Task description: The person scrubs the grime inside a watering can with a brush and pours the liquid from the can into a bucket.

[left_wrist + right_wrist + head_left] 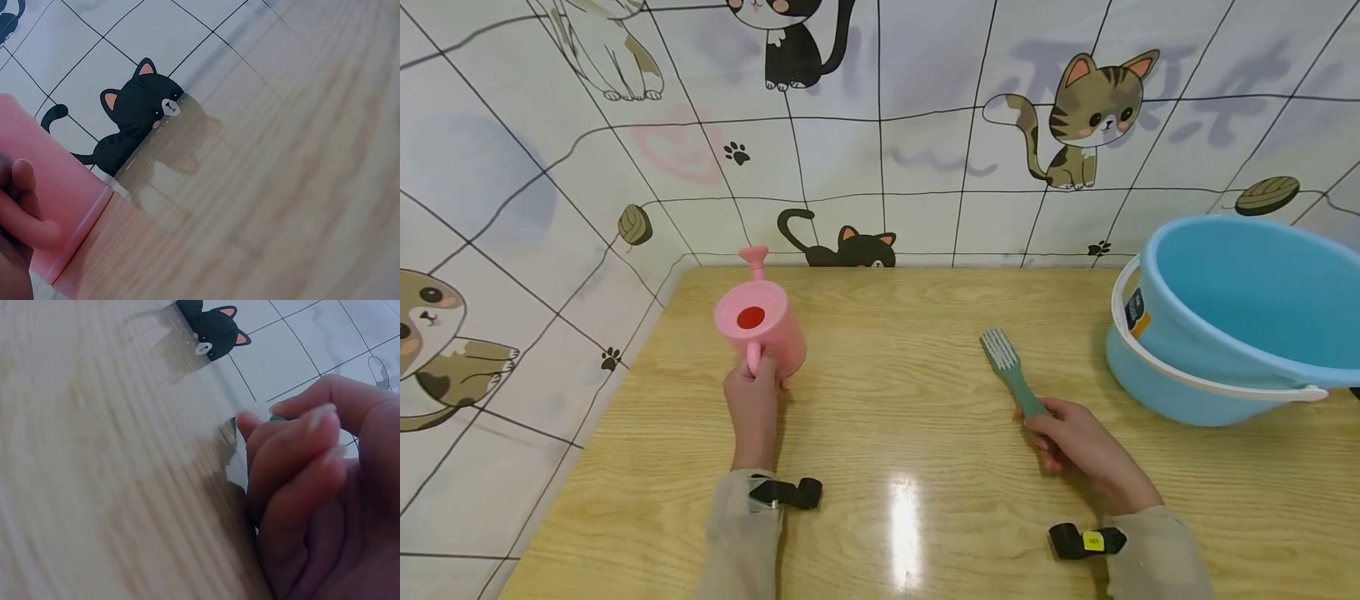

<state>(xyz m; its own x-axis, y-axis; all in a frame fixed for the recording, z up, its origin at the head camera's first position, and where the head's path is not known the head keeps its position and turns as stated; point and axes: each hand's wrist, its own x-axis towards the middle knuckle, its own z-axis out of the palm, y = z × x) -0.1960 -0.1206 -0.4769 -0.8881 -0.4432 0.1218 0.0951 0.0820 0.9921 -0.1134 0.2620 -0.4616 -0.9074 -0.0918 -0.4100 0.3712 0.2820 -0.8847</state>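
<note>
At the left of the table, my left hand (752, 400) grips the handle of a pink watering can (786, 333). Its sprinkler head points toward the wall and a round red opening shows in its top. In the left wrist view the can (59, 181) stands upright with its base at the tabletop, fingers curled round the handle. My right hand (1078, 437) pinches the handle end of a small green brush (1018, 379) with pale bristles pointing away from me. In the right wrist view the right hand (312, 481) has curled fingers and hides most of the brush.
A large light-blue bucket (1187, 400) with a white handle stands at the right, close to my right hand. The wood-grain table (880, 417) meets a cat-patterned wall (925, 158) at its back and left. Light reflects off the front of the tabletop.
</note>
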